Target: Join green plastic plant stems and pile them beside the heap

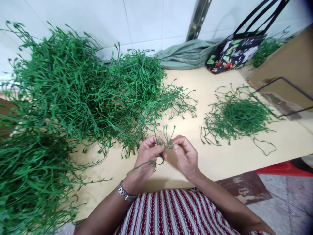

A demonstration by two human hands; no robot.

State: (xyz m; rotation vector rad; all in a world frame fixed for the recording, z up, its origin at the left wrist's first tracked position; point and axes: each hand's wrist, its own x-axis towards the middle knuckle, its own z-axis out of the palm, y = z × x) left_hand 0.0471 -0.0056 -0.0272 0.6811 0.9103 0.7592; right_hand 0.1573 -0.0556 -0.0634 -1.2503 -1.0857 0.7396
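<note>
Between my hands is a thin green plastic-looking plant stem [167,144] with several small-tipped sprigs standing up from it. My left hand [147,156] pinches it between thumb and fingers, and a longer strand of it curls down below across the wrist. From the other side my right hand [187,159] grips the same piece with thumb and forefinger, close to the left fingertips. A large heap of similar green stems [70,81] lies beyond and to the left. A smaller pile of stems [245,114] sits to the right of my right hand.
More stems [31,186] cover the near left of the pale table [207,166]. Against the tiled wall lie a grey-green cloth [188,55] and a floral bag [234,54]. A cardboard box [288,62] and a black wire frame [283,114] stand at the right.
</note>
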